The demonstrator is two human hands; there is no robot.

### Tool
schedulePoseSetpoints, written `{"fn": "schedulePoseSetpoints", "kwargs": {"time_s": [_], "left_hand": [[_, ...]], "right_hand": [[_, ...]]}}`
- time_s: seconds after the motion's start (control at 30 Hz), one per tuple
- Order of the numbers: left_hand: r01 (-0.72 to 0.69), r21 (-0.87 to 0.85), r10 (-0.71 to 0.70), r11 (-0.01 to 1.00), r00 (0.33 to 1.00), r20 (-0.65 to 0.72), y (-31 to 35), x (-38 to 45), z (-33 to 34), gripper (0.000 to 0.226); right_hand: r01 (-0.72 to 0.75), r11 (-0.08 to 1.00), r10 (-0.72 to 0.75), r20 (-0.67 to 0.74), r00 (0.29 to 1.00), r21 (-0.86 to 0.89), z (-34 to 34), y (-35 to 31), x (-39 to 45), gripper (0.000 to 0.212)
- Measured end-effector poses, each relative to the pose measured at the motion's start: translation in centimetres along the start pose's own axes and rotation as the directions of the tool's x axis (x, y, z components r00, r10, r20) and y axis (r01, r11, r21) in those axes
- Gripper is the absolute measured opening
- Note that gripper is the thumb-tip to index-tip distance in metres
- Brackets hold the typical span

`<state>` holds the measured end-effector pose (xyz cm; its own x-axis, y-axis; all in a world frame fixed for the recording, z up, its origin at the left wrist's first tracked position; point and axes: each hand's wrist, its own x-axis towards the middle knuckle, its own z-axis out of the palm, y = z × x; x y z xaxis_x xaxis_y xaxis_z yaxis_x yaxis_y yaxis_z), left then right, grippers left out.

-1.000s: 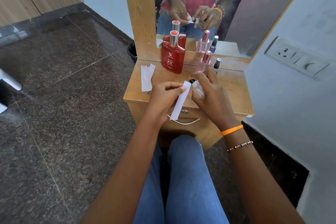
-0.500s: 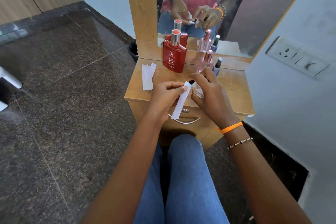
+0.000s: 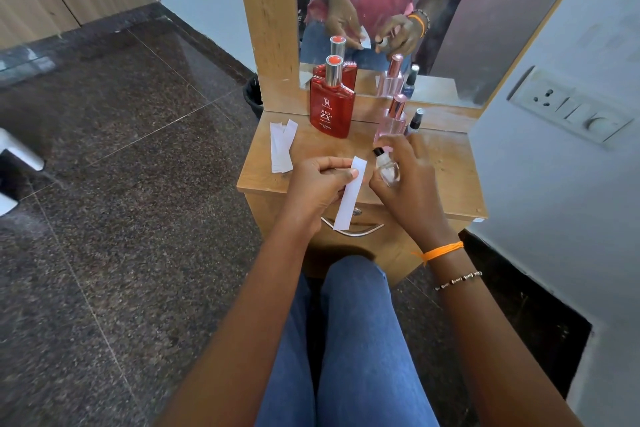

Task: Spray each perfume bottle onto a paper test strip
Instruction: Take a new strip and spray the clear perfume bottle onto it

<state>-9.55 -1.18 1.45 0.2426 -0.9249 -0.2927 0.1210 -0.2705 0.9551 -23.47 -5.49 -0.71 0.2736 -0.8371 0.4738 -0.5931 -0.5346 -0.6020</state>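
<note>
My left hand pinches a white paper test strip near its top end, and the strip hangs down over the table's front edge. My right hand grips a small clear perfume bottle with a black nozzle, tilted toward the strip's top, a short gap away. A red perfume bottle with a silver cap stands at the back of the wooden table. A pink bottle and a small dark spray bottle stand to its right, behind my right hand.
Spare paper strips lie at the table's left edge. A mirror rises behind the bottles. A drawer handle sits below the tabletop. A switch plate is on the right wall. A black bin stands left of the table.
The clear bottle has drawn slightly away from the strip, and its nozzle now shows clearly. Both hands stay over the table's front edge.
</note>
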Motion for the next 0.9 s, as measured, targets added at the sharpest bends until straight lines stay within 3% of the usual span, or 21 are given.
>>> {"fn": "schedulePoseSetpoints", "kwargs": {"time_s": [0.1, 0.2, 0.4, 0.5, 0.7, 0.9], "left_hand": [[-0.021, 0.03, 0.021, 0.999, 1.0, 0.02, -0.1, 0.2, 0.2, 0.027], [-0.028, 0.051, 0.027, 0.998, 0.999, 0.031, -0.2, 0.4, 0.9, 0.037], [0.011, 0.088, -0.019, 0.996, 0.995, 0.1, 0.0, 0.7, 3.9, 0.046], [0.004, 0.087, -0.016, 0.996, 0.989, 0.144, -0.1, 0.7, 5.3, 0.053], [-0.032, 0.133, 0.009, 0.991, 0.985, 0.17, -0.5, 0.6, 7.3, 0.042], [-0.209, 0.364, 0.137, 0.908, 0.967, 0.215, -1.4, 1.3, 8.8, 0.016]], "right_hand": [[-0.092, 0.988, 0.101, -0.072, 0.992, 0.12, -0.2, 0.3, -0.7, 0.043], [-0.231, 0.917, 0.28, -0.113, 0.953, 0.324, -0.6, 0.3, -1.5, 0.03], [-0.481, 0.515, 0.545, 0.162, 0.822, 0.71, -2.2, 1.1, -2.1, 0.02], [-0.509, 0.45, 0.593, 0.181, 0.785, 0.734, -3.0, 1.6, -1.9, 0.015], [-0.534, 0.517, 0.641, 0.111, 0.759, 0.669, -4.5, 3.4, -1.4, 0.013], [-0.571, 0.651, 0.654, 0.011, 0.756, 0.5, -4.8, 5.6, 0.5, 0.016]]}}
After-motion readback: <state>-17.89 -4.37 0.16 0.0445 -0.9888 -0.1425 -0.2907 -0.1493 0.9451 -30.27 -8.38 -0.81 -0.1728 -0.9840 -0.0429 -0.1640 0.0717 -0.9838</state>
